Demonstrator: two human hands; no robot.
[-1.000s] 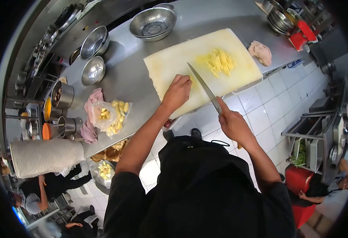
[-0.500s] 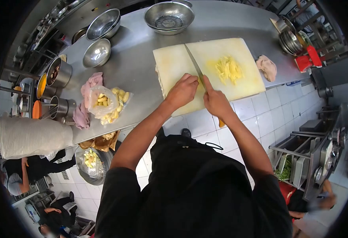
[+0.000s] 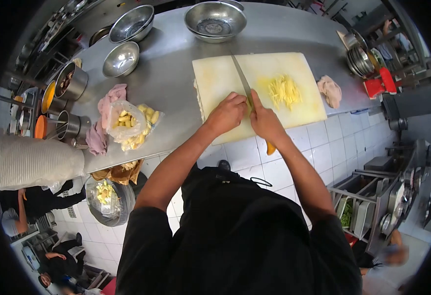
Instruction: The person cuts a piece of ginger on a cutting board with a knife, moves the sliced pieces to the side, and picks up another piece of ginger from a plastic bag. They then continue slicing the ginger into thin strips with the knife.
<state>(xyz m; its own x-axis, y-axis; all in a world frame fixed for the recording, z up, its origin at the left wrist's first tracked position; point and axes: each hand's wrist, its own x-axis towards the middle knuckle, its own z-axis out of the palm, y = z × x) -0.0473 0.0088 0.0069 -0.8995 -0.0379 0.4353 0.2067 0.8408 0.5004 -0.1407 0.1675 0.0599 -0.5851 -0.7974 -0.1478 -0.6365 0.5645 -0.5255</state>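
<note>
While both your arms reach up from the bottom of the frame and meet near its centre, your right hand (image 3: 265, 123) is wrapped firmly around the knife (image 3: 240, 77). The forefinger is stretched along the spine, and the orange handle end pokes out below the wrist. Your left hand (image 3: 227, 114) sits just beside it, against the blade's left side, with knuckles bent and fingertips tucked down onto the cutting board (image 3: 215, 78). The hand hides the spot beneath it, so you cannot tell whether it pins anything there.

The knife is long, narrow and steel-grey; it runs up and slightly left across the board, its tip near the far edge. The board is pale cream, stained yellow, and lies in the upper centre on the steel counter (image 3: 171, 73). Right of the blade lies a heap of thin yellow strips (image 3: 284, 91) — apart from both hands. At centre left a clear bag (image 3: 127, 125) of yellow chunks rests against pink cloths (image 3: 110, 101), and steel bowls (image 3: 215, 19) line the top.
</note>
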